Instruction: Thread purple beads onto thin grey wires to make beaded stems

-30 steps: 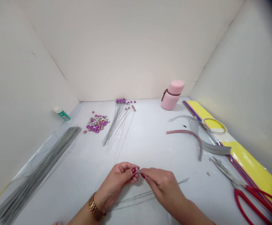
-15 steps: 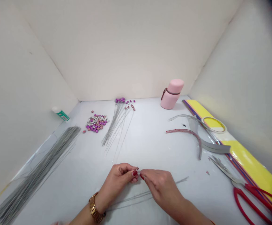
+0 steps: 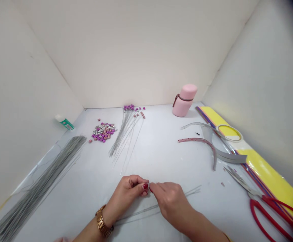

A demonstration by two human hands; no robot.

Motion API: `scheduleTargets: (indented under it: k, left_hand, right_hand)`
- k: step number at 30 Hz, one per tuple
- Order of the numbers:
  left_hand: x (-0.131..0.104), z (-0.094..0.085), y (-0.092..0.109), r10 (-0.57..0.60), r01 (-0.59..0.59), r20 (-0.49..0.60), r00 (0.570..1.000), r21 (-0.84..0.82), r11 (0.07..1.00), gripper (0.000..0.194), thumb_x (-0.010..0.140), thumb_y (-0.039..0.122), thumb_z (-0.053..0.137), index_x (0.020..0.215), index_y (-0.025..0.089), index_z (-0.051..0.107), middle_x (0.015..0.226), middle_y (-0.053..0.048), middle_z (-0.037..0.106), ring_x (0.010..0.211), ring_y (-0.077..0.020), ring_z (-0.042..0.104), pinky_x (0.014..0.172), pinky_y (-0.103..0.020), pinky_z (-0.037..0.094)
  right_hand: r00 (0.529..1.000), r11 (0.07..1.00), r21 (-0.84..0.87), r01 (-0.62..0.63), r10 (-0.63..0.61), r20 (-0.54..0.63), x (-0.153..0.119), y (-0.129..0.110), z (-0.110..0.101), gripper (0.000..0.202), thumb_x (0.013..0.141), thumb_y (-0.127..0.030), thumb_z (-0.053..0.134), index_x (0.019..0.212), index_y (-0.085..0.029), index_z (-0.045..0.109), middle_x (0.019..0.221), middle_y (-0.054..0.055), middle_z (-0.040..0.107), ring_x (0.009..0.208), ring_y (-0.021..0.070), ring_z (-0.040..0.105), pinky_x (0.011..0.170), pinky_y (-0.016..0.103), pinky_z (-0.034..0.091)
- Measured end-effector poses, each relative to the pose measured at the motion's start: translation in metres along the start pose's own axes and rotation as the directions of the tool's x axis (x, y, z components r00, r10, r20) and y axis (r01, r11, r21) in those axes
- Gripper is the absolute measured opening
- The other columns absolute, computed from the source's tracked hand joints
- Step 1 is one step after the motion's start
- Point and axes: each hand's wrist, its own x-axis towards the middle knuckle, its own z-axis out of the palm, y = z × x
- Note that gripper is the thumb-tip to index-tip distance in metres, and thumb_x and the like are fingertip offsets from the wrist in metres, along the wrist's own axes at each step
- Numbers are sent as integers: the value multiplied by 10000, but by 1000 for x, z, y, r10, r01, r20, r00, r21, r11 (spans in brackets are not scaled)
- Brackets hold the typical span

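My left hand [image 3: 133, 190] is closed in a pinch over the front middle of the table, and a gold watch is on that wrist. Fingertip to fingertip with it, my right hand [image 3: 170, 200] is pinched too. Whatever lies between the fingers is tiny and mostly hidden, so its kind cannot be made out. A few loose grey wires [image 3: 138, 215] lie on the table below both hands and pass behind the right one. Farther back, thin wires [image 3: 122, 136] tipped with purple and pink folded stars [image 3: 129, 107] lie in a loose bunch.
At left are a thick bundle of grey wires [image 3: 42, 183], a pile of small stars [image 3: 103, 132] and a green glue stick [image 3: 67, 123]. At right are a pink flask [image 3: 185, 101], paper strips [image 3: 199, 140], a tape roll [image 3: 229, 132], yellow sheets [image 3: 264, 178] and red-handled scissors [image 3: 256, 205].
My right hand has turned, its fingers curling tighter against the left fingertips. The small pale bit seen between them is now hidden. My left hand has hardly moved.
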Motion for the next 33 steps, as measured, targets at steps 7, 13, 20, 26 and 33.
scheduleTargets:
  k: [7,13,20,26,33]
  left_hand:
    - [-3,1,5,26,-26,62,998,3,1000,168,727,254,580,709,105,656,628,-47,633,615,-132,542,610,-236,410]
    - [-1,-1,1,17,-15,52,998,-28,999,188,735,276,573,704,106,648,601,-33,611,596,-122,524,597,-232,394]
    - [1,3,3,31,-30,1,1000,-67,997,178,739,279,573,728,113,637,617,-22,598,592,-109,506,592,-220,390]
    - [5,1,9,-47,20,-92,995,-277,961,152,731,250,598,781,111,632,642,-23,595,573,-77,498,588,-187,397]
    - [1,-5,7,-88,106,58,994,-507,856,146,733,222,607,787,88,626,671,-31,582,554,-45,498,554,-136,407]
  right_hand:
    - [968,902,356,-245,211,134,9,-1,-5,313,863,-236,319,713,-142,577,470,-40,460,407,80,373,389,175,268]
    - [1000,996,78,-31,31,1,3,-1,2,266,827,-160,334,747,-143,587,636,31,578,567,130,491,547,230,350]
    - [999,999,31,25,-24,-21,7,-1,-5,264,846,-143,328,813,-163,589,692,27,610,615,128,537,587,218,379]
    - [997,993,91,-69,73,-35,13,0,-26,227,848,-210,407,763,-192,617,603,-33,600,546,100,532,498,177,370]
    - [992,988,-149,-36,17,-127,13,13,-17,179,822,-160,448,824,-216,618,736,2,588,664,122,541,609,217,388]
